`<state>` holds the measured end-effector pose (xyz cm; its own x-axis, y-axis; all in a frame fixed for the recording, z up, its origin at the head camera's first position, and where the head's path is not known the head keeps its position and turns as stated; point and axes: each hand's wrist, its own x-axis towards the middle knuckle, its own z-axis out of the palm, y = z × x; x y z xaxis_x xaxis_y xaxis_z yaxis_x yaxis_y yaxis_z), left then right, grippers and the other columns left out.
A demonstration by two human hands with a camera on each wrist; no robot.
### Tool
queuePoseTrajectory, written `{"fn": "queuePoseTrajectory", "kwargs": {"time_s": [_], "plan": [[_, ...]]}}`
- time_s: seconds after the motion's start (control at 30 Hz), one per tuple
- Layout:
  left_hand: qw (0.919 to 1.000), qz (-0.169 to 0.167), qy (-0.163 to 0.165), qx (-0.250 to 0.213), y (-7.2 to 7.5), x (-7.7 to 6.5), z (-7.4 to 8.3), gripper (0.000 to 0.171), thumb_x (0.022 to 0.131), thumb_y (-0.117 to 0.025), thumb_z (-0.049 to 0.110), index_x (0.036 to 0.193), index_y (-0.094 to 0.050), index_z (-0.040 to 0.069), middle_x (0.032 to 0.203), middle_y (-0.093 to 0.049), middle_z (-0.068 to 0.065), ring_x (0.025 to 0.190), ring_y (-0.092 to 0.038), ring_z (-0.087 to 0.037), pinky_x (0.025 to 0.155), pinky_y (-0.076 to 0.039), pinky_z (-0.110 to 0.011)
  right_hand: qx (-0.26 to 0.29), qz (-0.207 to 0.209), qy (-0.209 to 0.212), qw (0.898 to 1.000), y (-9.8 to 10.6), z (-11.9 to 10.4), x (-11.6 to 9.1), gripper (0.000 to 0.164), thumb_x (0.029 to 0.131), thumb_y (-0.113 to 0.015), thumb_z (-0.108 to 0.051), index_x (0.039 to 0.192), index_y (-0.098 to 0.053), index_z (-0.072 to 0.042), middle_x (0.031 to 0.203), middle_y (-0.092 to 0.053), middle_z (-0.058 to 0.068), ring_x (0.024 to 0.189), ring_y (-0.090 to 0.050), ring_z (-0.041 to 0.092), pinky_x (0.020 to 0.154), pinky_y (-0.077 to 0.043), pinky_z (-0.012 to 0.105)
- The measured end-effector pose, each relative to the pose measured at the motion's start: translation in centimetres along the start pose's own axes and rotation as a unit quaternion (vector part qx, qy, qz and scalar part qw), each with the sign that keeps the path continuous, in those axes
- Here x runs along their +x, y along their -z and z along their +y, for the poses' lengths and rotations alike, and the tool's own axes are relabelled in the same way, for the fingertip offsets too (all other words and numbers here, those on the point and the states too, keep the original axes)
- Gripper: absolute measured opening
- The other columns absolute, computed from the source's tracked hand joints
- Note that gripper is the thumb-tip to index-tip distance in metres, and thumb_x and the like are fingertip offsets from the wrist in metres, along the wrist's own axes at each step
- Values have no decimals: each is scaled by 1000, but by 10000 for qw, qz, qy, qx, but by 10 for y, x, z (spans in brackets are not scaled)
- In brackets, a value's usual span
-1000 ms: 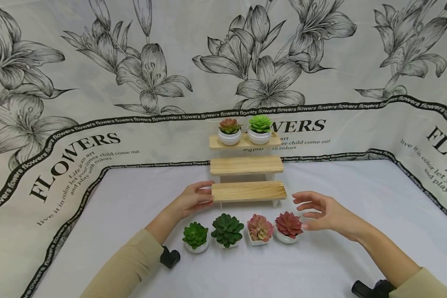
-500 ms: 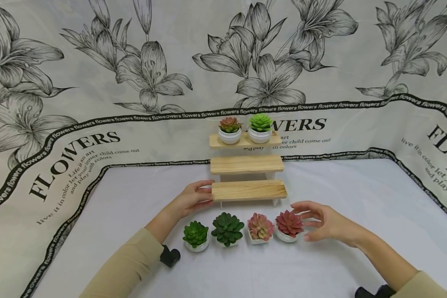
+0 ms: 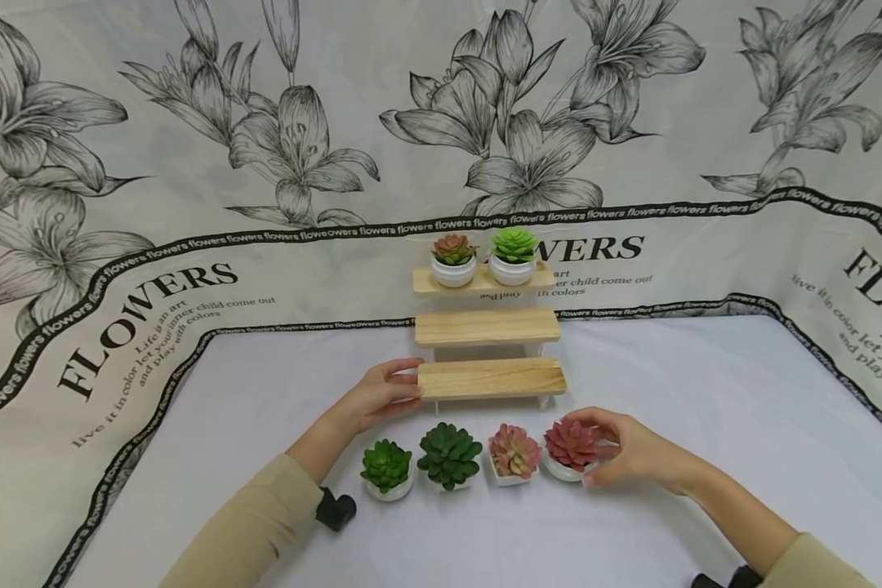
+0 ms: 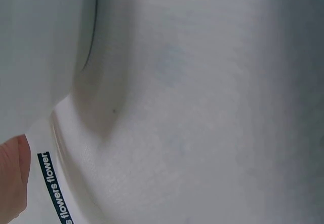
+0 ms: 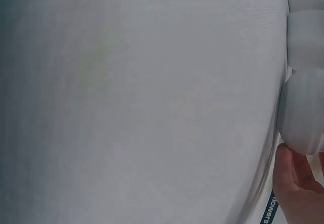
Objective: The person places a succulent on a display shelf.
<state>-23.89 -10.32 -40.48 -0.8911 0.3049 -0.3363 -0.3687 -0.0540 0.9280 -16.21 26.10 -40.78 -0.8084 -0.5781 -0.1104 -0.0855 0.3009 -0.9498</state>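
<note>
1. We see the red succulent (image 3: pixel 572 443) at the right end of a front row on the tabletop (image 3: pixel 485 543): pointed, dusty-red leaves open in a full rosette above a low, round white pot (image 3: pixel 561 471).
2. Our right hand (image 3: pixel 635 452) is curved narrowly around it, thumb at the pot's near side and fingers behind; the pot sits upright.
3. Just beside it we have the pink succulent (image 3: pixel 514 448), its leaves blushing into yellow-green, in a squarish white pot.
4. Next comes the dark green succulent (image 3: pixel 449 454), broad and dense, mostly hiding its pot, then the smaller green succulent (image 3: pixel 385 463) in a round white one.
5. Behind the row, our left hand (image 3: pixel 377 394) holds the left end of the lowest board (image 3: pixel 491 379), pale grained wood.
6. Above it we see the middle board (image 3: pixel 487 327) and the top board (image 3: pixel 422 281), which bears a russet succulent (image 3: pixel 452 250) and a bright green succulent (image 3: pixel 514 245) in white pots.
7. Behind everything hangs a lily-printed cloth (image 3: pixel 323 282).
</note>
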Motion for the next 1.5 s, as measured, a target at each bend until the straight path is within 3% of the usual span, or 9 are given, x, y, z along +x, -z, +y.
{"fn": "queuePoseTrajectory", "kwargs": {"time_s": [0.3,0.97,1.23,1.37,1.5], "plan": [[10000,7,-41,-33,0,-1,-2,55,87,-55,-11,138,-42,2,129,-48,-23,93,-58,-18,86,-52,-34,3,66,-108,9999,-5,-2,5,67,69,-78,-2,127,-45,5,119,-53,18,104,-54,12,86,-49,22],[10000,-21,-23,-57,2,2,-2,55,87,-56,-11,138,-42,2,128,-48,-22,92,-59,-18,84,-53,-33,-136,170,-385,9990,-3,-6,6,68,69,-79,-5,128,-44,5,122,-52,18,106,-51,13,85,-48,23],[10000,-9,-23,-28,1,2,-1,55,87,-56,-11,138,-42,2,129,-48,-23,92,-59,-18,84,-53,-33,-57,260,-376,9989,0,-12,7,70,69,-77,-3,129,-43,5,124,-49,20,106,-50,11,76,-54,31],[10000,-12,-3,-21,1,1,-1,55,87,-55,-11,138,-42,2,129,-48,-24,92,-59,-19,87,-52,-35,109,251,-397,9988,2,-16,7,70,70,-77,-2,130,-42,6,126,-48,20,106,-51,13,77,-54,33],[10000,5,13,-17,1,1,0,55,87,-55,-11,138,-42,2,129,-49,-23,91,-59,-18,86,-52,-34,-69,324,-401,9986,4,-20,9,71,71,-77,-6,131,-42,5,127,-49,19,108,-49,13,82,-51,28]]}}
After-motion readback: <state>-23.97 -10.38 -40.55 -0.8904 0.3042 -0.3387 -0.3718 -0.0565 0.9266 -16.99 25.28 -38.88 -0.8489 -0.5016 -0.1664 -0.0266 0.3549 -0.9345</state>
